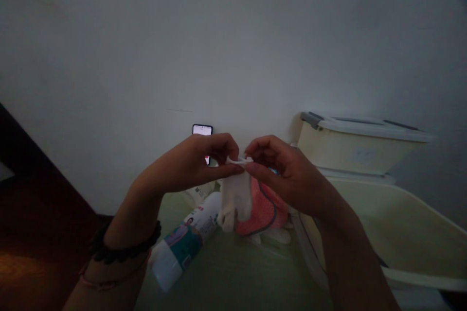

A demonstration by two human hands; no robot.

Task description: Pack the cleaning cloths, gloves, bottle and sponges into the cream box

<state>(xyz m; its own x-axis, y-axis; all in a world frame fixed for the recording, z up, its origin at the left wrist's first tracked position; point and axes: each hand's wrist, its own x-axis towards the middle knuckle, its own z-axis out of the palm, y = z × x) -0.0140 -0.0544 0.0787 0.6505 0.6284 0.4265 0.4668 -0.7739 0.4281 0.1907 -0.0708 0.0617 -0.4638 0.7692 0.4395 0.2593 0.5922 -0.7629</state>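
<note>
A white knitted glove (235, 194) hangs cuff up between my hands, its finger parts drooping at the bottom. My left hand (207, 160) pinches the left side of the cuff between thumb and fingers. On the opposite side, my right hand (275, 163) has its thumb and fingers closed on the cuff's edge. Behind and below the glove lies a coral cloth (260, 211) with a grey border. More white fabric (279, 235) pokes out from under that cloth.
A wrapped roll (188, 240) lies slantwise on the pale green table (233, 272). Behind my left hand a lit phone (202, 129) leans at the wall. To the right are an open cream bin (401, 223) and a lidded box (357, 148).
</note>
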